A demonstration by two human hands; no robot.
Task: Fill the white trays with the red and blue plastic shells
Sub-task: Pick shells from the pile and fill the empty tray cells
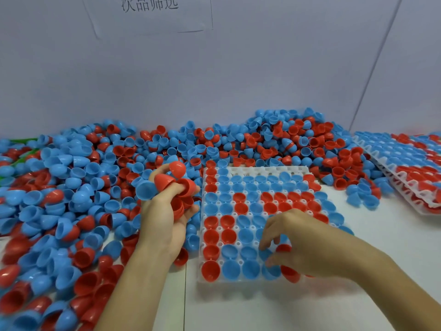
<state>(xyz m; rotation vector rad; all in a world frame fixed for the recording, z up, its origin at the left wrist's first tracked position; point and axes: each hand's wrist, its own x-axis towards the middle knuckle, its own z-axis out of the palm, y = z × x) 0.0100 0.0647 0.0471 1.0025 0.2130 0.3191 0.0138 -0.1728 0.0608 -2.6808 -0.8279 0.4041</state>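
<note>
A white tray (288, 168) lies in the middle of the table, most of its cups holding red and blue shells, with a strip of bare cups along its far edge. My left hand (167, 211) hovers by the tray's left edge and grips a bunch of red and blue shells (171, 180). My right hand (298, 242) reaches over the tray's near right part, its curled fingertips on a red shell (282, 248) in a cup. A big loose pile of shells (71, 192) covers the table to the left and along the back.
Stacked white trays (405, 185) filled with shells lie at the right edge. A grey wall with a taped paper sign (150, 10) rises behind the pile. Bare white tabletop (370, 235) shows to the right of the middle tray and in front of it.
</note>
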